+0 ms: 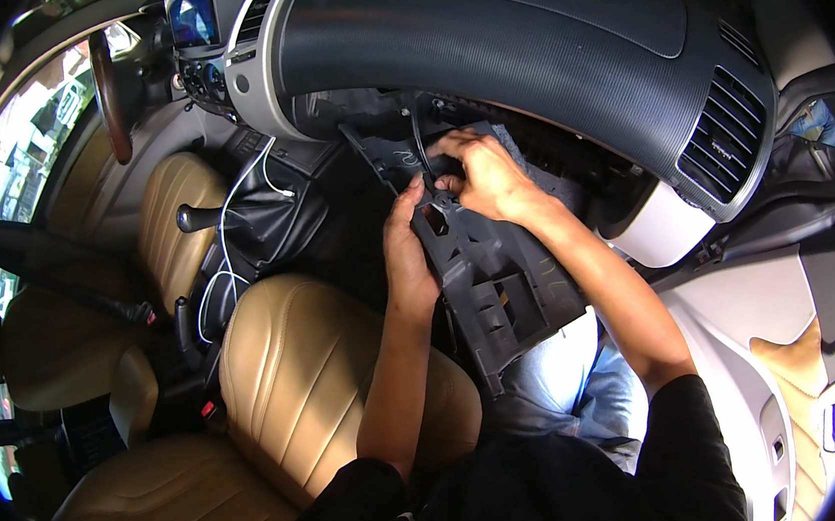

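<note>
Car interior, tan leather seats [288, 373], dark dashboard [517, 40] overhead. Black plastic panel [500, 283] hangs below dashboard, tilted over person's lap. Left hand [407, 251] grips panel's left edge, fingers curled round it. Right hand [485, 179] closed on panel's upper end near thin black cable [418, 140]. White cable [225, 249] trails by gear lever [207, 215].

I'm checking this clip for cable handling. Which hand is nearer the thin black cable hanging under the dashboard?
Right. The right hand has its fingers right at the black cable, seemingly pinching it. The left hand sits lower, gripping the dark plastic panel.
</note>
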Demonstrator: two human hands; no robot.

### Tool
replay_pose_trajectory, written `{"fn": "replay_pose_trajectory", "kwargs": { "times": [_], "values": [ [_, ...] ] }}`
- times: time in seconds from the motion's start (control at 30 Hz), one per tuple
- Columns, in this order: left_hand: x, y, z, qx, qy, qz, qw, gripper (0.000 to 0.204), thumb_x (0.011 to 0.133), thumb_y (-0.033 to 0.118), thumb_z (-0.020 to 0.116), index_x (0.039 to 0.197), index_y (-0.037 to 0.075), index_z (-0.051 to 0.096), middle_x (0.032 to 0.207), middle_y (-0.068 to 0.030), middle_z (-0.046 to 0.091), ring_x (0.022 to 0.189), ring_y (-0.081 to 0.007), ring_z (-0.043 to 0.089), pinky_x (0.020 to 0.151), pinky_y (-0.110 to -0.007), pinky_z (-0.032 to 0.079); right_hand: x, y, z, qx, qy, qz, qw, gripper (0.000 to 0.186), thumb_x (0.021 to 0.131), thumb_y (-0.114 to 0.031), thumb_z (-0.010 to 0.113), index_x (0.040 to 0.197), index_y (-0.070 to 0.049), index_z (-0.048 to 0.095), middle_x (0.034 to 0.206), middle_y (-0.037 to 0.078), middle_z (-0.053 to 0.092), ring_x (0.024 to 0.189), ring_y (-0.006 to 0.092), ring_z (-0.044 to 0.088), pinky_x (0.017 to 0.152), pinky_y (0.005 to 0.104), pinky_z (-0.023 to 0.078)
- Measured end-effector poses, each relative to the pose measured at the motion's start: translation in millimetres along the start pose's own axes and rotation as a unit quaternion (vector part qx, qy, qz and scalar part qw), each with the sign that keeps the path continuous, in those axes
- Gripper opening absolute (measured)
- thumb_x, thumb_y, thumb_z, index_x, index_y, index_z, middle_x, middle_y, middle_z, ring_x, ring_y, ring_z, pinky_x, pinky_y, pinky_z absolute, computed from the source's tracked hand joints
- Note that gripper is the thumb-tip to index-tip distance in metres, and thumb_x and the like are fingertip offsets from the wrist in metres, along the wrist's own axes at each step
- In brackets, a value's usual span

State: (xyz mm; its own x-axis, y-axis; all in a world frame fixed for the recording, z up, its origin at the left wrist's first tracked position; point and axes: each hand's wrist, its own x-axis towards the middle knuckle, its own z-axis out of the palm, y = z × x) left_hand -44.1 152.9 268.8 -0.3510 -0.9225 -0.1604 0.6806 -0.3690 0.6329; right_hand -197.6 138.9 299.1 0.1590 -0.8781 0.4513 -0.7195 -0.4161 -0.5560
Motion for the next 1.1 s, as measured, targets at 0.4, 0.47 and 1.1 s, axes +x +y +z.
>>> {"fn": "replay_pose_trajectory", "kwargs": {
  "times": [0.4, 0.47, 1.1],
  "values": [
    [20.6, 17.3, 23.1, -0.031, 0.057, 0.073, 0.995, 0.025, 0.095, 0.026, 0.058, 0.109, 0.008, 0.066, 0.098, -0.0041, 0.070, 0.089, -0.0161, 0.068, 0.084, -0.032, 0.054, -90.3, -95.3, -83.6, -0.013, 0.080, 0.019, 0.997, 0.044, 0.084, -0.031, 0.075, 0.110, 0.004, 0.066, 0.105, 0.019, 0.069, 0.100, 0.0351, 0.066, 0.089, 0.0387, 0.046],
    [21.5, 16.5, 33.2, -0.048, 0.078, 0.094, 0.991, 0.023, 0.093, 0.025, 0.062, 0.108, 0.008, 0.066, 0.097, -0.0028, 0.069, 0.087, -0.0157, 0.066, 0.083, -0.032, 0.054, -105.8, -103.4, -81.1, -0.054, 0.119, 0.010, 0.991, 0.047, 0.078, -0.028, 0.081, 0.110, 0.002, 0.067, 0.112, 0.016, 0.068, 0.106, 0.0321, 0.064, 0.090, 0.0386, 0.046],
    [45.0, -45.8, 76.6, -0.185, 0.073, 0.214, 0.956, 0.076, 0.096, 0.058, 0.050, 0.148, 0.004, 0.037, 0.153, -0.0168, 0.032, 0.141, -0.0257, 0.033, 0.117, -0.041, 0.021, -155.7, -56.8, -32.6, -0.290, 0.414, 0.038, 0.862, 0.031, 0.070, 0.019, 0.064, 0.095, 0.001, 0.066, 0.096, 0.015, 0.069, 0.091, 0.0300, 0.065, 0.082, 0.0375, 0.051]
  ]
}}
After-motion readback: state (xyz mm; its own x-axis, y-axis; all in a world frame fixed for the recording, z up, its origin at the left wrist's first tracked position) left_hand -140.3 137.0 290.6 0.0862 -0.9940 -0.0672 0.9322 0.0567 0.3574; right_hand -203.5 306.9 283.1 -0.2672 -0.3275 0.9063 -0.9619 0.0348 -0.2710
